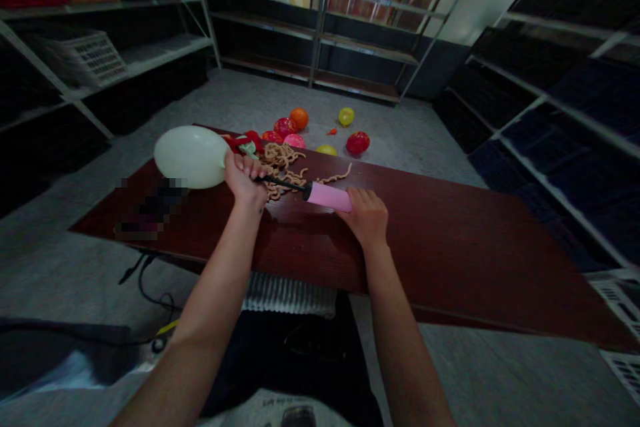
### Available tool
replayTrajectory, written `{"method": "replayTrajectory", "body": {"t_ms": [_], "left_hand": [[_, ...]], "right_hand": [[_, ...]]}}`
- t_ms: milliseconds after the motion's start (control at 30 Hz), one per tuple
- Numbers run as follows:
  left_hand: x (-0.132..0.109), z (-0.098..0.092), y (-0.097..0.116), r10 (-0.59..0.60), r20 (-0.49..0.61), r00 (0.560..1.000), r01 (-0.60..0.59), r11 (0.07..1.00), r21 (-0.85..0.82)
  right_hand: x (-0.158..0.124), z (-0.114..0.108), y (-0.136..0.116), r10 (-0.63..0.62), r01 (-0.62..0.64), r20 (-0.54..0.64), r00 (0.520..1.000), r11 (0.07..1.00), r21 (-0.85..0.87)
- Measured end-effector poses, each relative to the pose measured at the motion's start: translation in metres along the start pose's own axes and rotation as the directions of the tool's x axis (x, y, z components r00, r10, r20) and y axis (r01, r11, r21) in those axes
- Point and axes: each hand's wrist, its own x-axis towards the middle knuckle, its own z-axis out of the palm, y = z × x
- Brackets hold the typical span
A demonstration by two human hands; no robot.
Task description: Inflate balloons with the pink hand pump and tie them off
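A pale green balloon (pixel 190 157), partly filled out, points left over the table with its neck at my left hand (pixel 245 180). The fingers of that hand are wrapped round the balloon's neck and the front end of a balloon pump. My right hand (pixel 367 213) grips the back end of the pump's pink barrel (pixel 329 196). Between the hands a black rod of the pump shows. Beyond my left hand lie a heap of tan twisted long balloons (pixel 280 155) and some red and pale green limp pieces (pixel 250 141).
The dark red wooden table (pixel 450 240) spans the front. On the floor behind it lie several blown-up balloons, among them an orange one (pixel 299 118) and a red one (pixel 358 143). Metal shelves (pixel 315 33) stand around. A black cable (pixel 150 287) hangs at the left.
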Motion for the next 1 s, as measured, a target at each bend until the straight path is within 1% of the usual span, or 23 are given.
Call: {"method": "replayTrajectory", "body": {"t_ms": [100,200,400,533,667,767,833,1000], "left_hand": [[0.001,0.0,0.004,0.027,0.001,1.0,-0.027,1.0,-0.004],[0.0,0.0,0.003,0.042,0.016,0.999,-0.042,0.999,0.0],[-0.005,0.003,-0.005,0.032,0.051,0.998,-0.033,0.999,0.021],[-0.013,0.007,-0.018,-0.005,0.07,0.998,0.0,0.998,0.07],[-0.025,0.01,-0.039,-0.092,0.121,0.988,0.077,0.989,0.127],[-0.029,0.011,-0.049,-0.13,0.143,0.981,0.111,0.985,0.131],[-0.027,0.009,-0.049,-0.13,0.128,0.983,0.113,0.985,0.131],[-0.015,0.005,-0.04,-0.099,0.074,0.992,0.088,0.986,0.139]], "right_hand": [[-0.001,0.002,0.003,0.015,-0.015,-0.021,1.0,0.999,0.03],[-0.003,0.002,0.004,0.031,-0.029,-0.025,0.999,0.997,0.071],[-0.005,0.0,0.004,0.045,-0.048,0.032,0.998,0.993,0.112],[-0.003,-0.001,-0.004,0.032,-0.039,0.053,0.998,0.991,0.131],[-0.002,0.0,-0.013,0.033,-0.049,0.09,0.995,0.982,0.184],[-0.003,0.0,-0.018,0.045,-0.069,0.119,0.992,0.977,0.204],[-0.002,-0.001,-0.021,0.047,-0.071,0.12,0.992,0.976,0.204],[0.003,0.001,-0.029,0.028,-0.044,0.083,0.996,0.98,0.197]]}}
